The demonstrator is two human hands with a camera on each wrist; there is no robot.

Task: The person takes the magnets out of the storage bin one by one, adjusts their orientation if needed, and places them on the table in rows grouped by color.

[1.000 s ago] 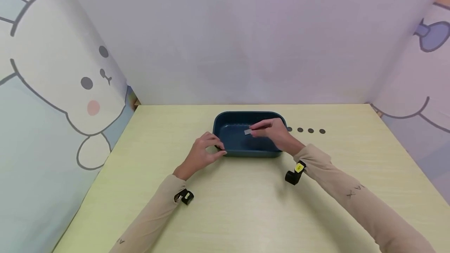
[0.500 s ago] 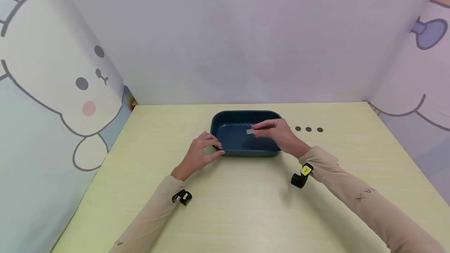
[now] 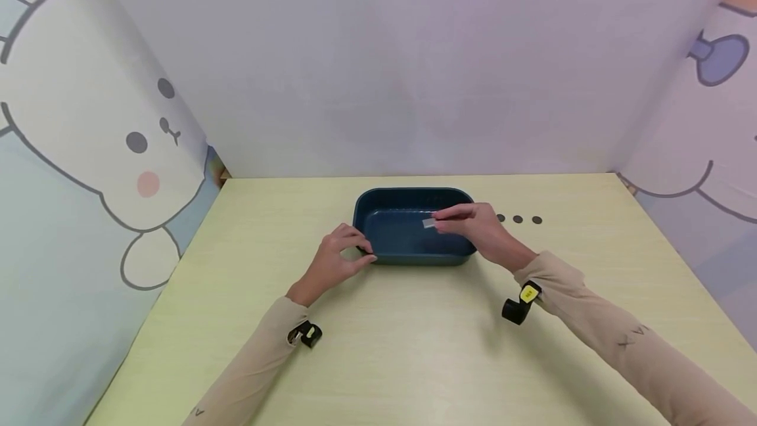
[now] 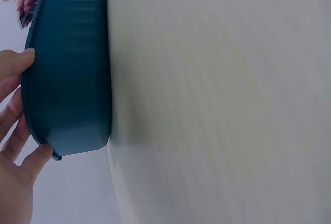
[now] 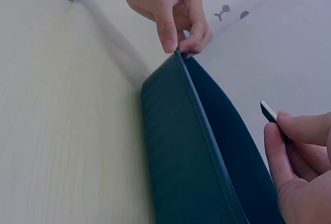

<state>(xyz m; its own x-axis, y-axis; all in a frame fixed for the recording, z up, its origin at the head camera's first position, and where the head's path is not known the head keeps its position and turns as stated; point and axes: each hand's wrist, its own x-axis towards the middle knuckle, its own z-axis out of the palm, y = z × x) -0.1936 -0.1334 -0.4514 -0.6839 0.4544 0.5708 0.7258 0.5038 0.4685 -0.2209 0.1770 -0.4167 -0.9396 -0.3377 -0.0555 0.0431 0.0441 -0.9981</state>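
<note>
Dark teal tray (image 3: 395, 242) near middle of pale wooden surface (image 3: 414, 347), long side across. Left hand (image 3: 337, 260) at near-left corner of tray, thumb and fingers (image 5: 168, 30) curled and pinching the rim there; tray flat on the surface. Right hand (image 3: 481, 229) over right part of tray, raised above its floor, thumb and forefinger pinching a small flat grey chip (image 3: 428, 223), remaining fingers loosely curled beneath. Chip held clear of tray, dark-edged with pale face in right wrist view (image 5: 268, 111). Three dark round discs (image 3: 518, 219) in a row on the surface just right of tray, partly behind right hand. Beige sleeves on both arms.
</note>
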